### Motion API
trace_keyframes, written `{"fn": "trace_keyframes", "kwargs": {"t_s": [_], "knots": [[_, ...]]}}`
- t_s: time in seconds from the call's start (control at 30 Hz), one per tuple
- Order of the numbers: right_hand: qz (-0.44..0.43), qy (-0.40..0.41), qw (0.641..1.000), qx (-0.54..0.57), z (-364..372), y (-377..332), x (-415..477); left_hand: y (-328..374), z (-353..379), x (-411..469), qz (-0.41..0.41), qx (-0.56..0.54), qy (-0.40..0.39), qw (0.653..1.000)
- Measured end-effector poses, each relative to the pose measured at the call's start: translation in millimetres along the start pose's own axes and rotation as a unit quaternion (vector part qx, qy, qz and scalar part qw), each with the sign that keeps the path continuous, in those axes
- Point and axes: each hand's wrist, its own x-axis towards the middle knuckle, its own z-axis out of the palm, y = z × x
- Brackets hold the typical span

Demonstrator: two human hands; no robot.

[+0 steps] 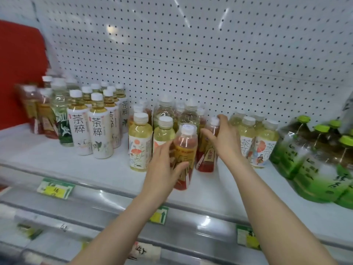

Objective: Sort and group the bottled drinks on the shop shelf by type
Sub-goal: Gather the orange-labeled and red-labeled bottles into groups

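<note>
On the white shelf [107,169] stand bottled drinks in mixed groups. My left hand [164,169] grips a red tea bottle [186,148] with a white cap, held near the shelf's front. My right hand [225,138] wraps around a second red tea bottle [207,159] just behind and to the right. Two pale yellow bottles with flower labels [140,140] stand immediately left of my left hand. More clear and red bottles crowd behind, partly hidden.
White-label tea bottles [97,127] cluster at the left, with red and green ones [45,115] beyond. Pale yellow bottles [261,138] and big green tea bottles [313,159] stand at the right. A pegboard wall [191,54] backs the shelf; price tags [55,188] line its front rail.
</note>
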Motion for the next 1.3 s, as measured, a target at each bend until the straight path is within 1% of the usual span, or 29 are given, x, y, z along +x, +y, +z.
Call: {"fn": "trace_keyframes", "kwargs": {"t_s": [0.07, 0.13, 0.17, 0.2, 0.27, 0.3, 0.33, 0.37, 0.4, 0.43, 0.47, 0.53, 0.57, 0.63, 0.7, 0.77, 0.87, 0.97, 1.07, 1.13, 1.2, 1.27, 1.3], "knots": [[0.012, -0.026, 1.000, -0.002, 2, 1, 6, 6, 9, 5, -0.002, 0.003, -0.002, 1.000], [0.036, -0.055, 0.998, 0.019, -1, 2, 9, 7, 15, 7, 0.004, 0.023, -0.001, 1.000], [0.044, -0.055, 0.997, 0.027, -5, 1, 7, 6, 15, 7, 0.008, 0.044, -0.003, 0.999], [0.042, -0.034, 0.998, 0.031, -10, -2, 4, 3, 13, 6, 0.013, 0.060, 0.000, 0.998], [-0.006, 0.059, 0.998, 0.037, -21, -19, -8, -8, 1, 4, 0.022, 0.071, 0.033, 0.997], [-0.045, 0.099, 0.993, 0.041, -27, -35, -17, -14, -9, 4, 0.023, 0.075, 0.073, 0.994], [-0.085, 0.110, 0.990, 0.038, -31, -53, -25, -22, -20, 7, 0.021, 0.077, 0.122, 0.989], [-0.121, 0.092, 0.988, 0.020, -30, -70, -31, -30, -32, 12, 0.015, 0.078, 0.166, 0.983], [-0.147, 0.060, 0.987, -0.018, -25, -86, -35, -38, -45, 19, -0.001, 0.077, 0.187, 0.979], [-0.164, 0.026, 0.984, -0.067, -17, -99, -35, -47, -55, 27, -0.020, 0.073, 0.180, 0.981], [-0.169, -0.001, 0.978, -0.120, -7, -110, -34, -55, -64, 37, -0.032, 0.063, 0.148, 0.987], [-0.154, -0.038, 0.961, -0.225, 11, -124, -31, -65, -74, 52, -0.038, 0.026, 0.056, 0.997], [-0.146, -0.048, 0.952, -0.264, 18, -129, -30, -67, -77, 55, -0.045, 0.011, 0.022, 0.999], [-0.140, -0.041, 0.945, -0.293, 25, -136, -29, -68, -84, 58, -0.063, -0.005, -0.011, 0.998], [-0.134, -0.036, 0.954, -0.267, 21, -143, -31, -68, -89, 60, -0.077, -0.035, -0.031, 0.996], [-0.113, -0.056, 0.965, -0.229, 14, -147, -35, -70, -94, 62, -0.088, -0.076, -0.042, 0.992], [-0.085, -0.079, 0.978, -0.174, 6, -150, -46, -72, -103, 60, -0.075, -0.083, -0.058, 0.992], [-0.091, -0.073, 0.984, -0.132, 3, -155, -60, -74, -116, 52, -0.047, -0.063, -0.072, 0.994], [-0.100, -0.051, 0.992, -0.064, 8, -151, -72, -82, -130, 45, -0.063, -0.098, -0.079, 0.990], [-0.099, -0.052, 0.994, -0.005, 19, -146, -83, -87, -135, 41, -0.080, -0.146, -0.101, 0.981], [-0.067, -0.091, 0.991, 0.067, 31, -144, -96, -88, -138, 36, -0.095, -0.191, -0.133, 0.968], [-0.025, -0.111, 0.984, 0.135, 40, -143, -103, -88, -138, 32, -0.097, -0.207, -0.137, 0.964], [-0.015, -0.108, 0.982, 0.155, 42, -142, -105, -89, -138, 31, -0.093, -0.205, -0.128, 0.966]]}}
